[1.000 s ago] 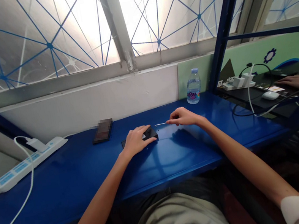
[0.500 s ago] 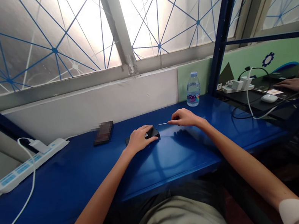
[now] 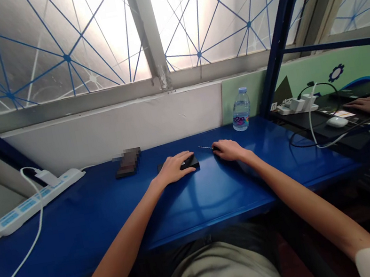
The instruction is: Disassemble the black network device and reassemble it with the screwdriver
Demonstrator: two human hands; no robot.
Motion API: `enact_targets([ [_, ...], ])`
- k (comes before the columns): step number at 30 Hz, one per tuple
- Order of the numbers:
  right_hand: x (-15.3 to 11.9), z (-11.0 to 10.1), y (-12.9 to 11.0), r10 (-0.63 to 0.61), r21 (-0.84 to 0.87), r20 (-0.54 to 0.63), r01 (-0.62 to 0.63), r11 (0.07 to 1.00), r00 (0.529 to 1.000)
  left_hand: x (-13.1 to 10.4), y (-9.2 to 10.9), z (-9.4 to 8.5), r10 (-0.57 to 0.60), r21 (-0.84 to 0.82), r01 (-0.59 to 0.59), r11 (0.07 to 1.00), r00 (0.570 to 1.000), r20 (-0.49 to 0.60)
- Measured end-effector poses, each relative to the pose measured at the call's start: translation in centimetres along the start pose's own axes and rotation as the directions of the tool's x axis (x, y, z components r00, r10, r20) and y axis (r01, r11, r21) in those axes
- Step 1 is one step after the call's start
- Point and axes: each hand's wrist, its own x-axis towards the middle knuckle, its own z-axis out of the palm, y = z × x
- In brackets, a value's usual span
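Note:
My left hand (image 3: 173, 168) lies over a flat black box (image 3: 194, 162) on the blue desk, thumb along its near side and fingers across its top. Much of the box is hidden under that hand. To its right, my right hand (image 3: 230, 150) is closed on a screwdriver (image 3: 205, 147) with a thin metal shaft and a dark handle, mostly covered by the fingers. The shaft points left and slightly up, with its tip a little apart from the box. This hand is low, at or just above the desk surface.
A dark, partly blurred flat object (image 3: 128, 163) lies left of the box. A water bottle (image 3: 240, 109) stands at the back right. A white power strip (image 3: 39, 202) with a cable is on the left. Another person's hand (image 3: 361, 105) is by a white mouse (image 3: 337, 122) at right.
My right hand has turned and come down toward the desk with the screwdriver, and its shaft has gone from level to tilted. My left hand stays on the box.

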Motion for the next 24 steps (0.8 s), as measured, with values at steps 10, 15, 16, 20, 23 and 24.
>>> enact_targets([
  [10, -0.1, 0.2, -0.2, -0.012, -0.041, -0.005, 0.012, 0.999, 1.0, -3.0, -0.9, -0.4, -0.139, 0.215, 0.14, 0.967, 0.99, -0.022],
  [15, -0.2, 0.5, -0.3, -0.055, -0.083, -0.045, 0.051, 0.995, 0.997, -5.0, -1.7, -0.7, -0.082, 0.236, 0.101, 0.967, 0.993, -0.09],
  [16, -0.2, 0.6, -0.3, -0.069, -0.096, -0.06, 0.063, 0.993, 0.996, -5.2, -1.9, -0.8, -0.06, 0.234, 0.081, 0.969, 0.993, -0.099],
  [20, 0.0, 0.7, -0.2, -0.116, -0.126, -0.154, 0.097, 0.987, 0.981, -6.1, -2.7, -1.5, 0.009, 0.244, 0.02, 0.97, 0.993, -0.114],
  [23, 0.8, 0.0, -0.6, -0.148, -0.121, -0.22, 0.124, 0.985, 0.964, -6.7, -3.3, -1.8, 0.016, 0.228, 0.015, 0.973, 0.991, -0.132],
  [24, 1.2, -0.3, -0.9, -0.16, -0.109, -0.227, 0.138, 0.984, 0.961, -7.0, -3.5, -1.9, 0.012, 0.222, 0.019, 0.975, 0.99, -0.139],
])
